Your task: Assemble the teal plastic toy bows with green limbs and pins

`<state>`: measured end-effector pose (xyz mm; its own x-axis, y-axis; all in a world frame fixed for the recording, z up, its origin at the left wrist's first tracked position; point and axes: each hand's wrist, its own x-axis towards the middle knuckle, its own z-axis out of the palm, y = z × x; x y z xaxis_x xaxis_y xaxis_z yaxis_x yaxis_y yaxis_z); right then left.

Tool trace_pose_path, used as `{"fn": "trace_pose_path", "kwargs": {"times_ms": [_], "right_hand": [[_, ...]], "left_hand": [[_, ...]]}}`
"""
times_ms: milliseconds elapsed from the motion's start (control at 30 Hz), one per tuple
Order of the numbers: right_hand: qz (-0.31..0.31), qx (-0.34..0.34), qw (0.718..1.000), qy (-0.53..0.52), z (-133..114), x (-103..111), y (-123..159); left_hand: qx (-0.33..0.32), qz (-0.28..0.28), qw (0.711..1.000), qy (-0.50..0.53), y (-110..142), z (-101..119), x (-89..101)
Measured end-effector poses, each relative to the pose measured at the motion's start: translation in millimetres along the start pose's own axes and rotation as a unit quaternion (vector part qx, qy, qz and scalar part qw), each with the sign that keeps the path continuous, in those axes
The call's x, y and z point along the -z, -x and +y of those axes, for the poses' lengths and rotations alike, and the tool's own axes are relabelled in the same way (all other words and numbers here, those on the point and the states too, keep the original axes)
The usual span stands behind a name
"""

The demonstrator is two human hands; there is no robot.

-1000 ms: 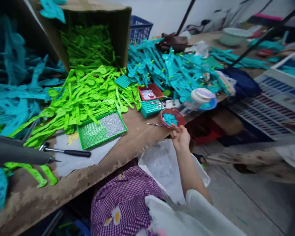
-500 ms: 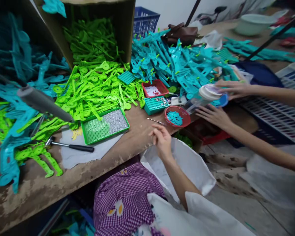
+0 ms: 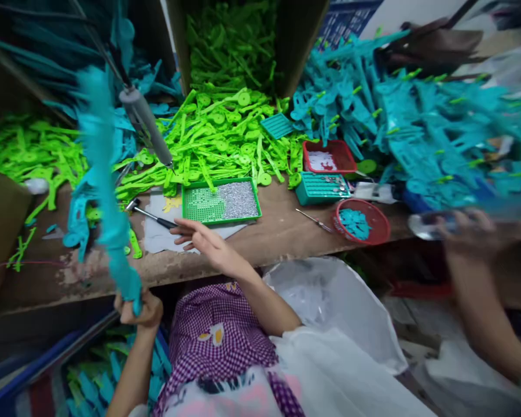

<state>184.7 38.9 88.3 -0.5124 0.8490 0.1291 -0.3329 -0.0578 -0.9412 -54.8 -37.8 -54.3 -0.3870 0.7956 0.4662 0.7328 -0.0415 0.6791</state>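
My left hand (image 3: 139, 310) is below the table edge at the lower left, closed round the bottom end of a long teal plastic piece (image 3: 104, 179) that stands up, blurred, in front of the bench. My right hand (image 3: 204, 242) hovers open over the wooden table (image 3: 278, 231), fingers stretched toward a small hammer (image 3: 150, 214) and a grey sheet (image 3: 165, 234). Just beyond it lies a green tray (image 3: 221, 201) of small silver parts. A grey-handled tool (image 3: 146, 126) hangs over the green pieces.
Lime green plastic pieces (image 3: 217, 136) spill from a cardboard box (image 3: 238, 40); teal pieces (image 3: 399, 110) pile at the right. A red tray (image 3: 329, 156), a teal tray (image 3: 322, 187) and a red bowl (image 3: 359, 221) sit near the edge. Another person's blurred hand (image 3: 469, 231) holds something at the right.
The view has swung left. My right hand moved from the red bowl toward the hammer and green tray. My left hand has come into view gripping the teal piece. The other person's hands shifted.
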Motion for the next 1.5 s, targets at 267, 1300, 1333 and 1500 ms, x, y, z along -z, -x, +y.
{"fn": "trace_pose_path", "kwargs": {"times_ms": [267,1300,1333,1500], "right_hand": [[-0.007,-0.030,0.999,-0.015,53,-24,20],[0.123,-0.109,0.976,0.146,94,-41,32],[0.113,-0.112,0.980,0.119,95,-47,29],[0.079,-0.137,0.986,0.051,95,-65,18]], "left_hand": [[-0.339,0.039,0.939,-0.046,61,-46,12.1],[0.290,0.077,0.838,0.456,-251,2,96.7],[0.282,0.116,0.837,0.455,-265,6,98.4],[0.241,0.156,0.884,0.368,-304,26,101.1]]}}
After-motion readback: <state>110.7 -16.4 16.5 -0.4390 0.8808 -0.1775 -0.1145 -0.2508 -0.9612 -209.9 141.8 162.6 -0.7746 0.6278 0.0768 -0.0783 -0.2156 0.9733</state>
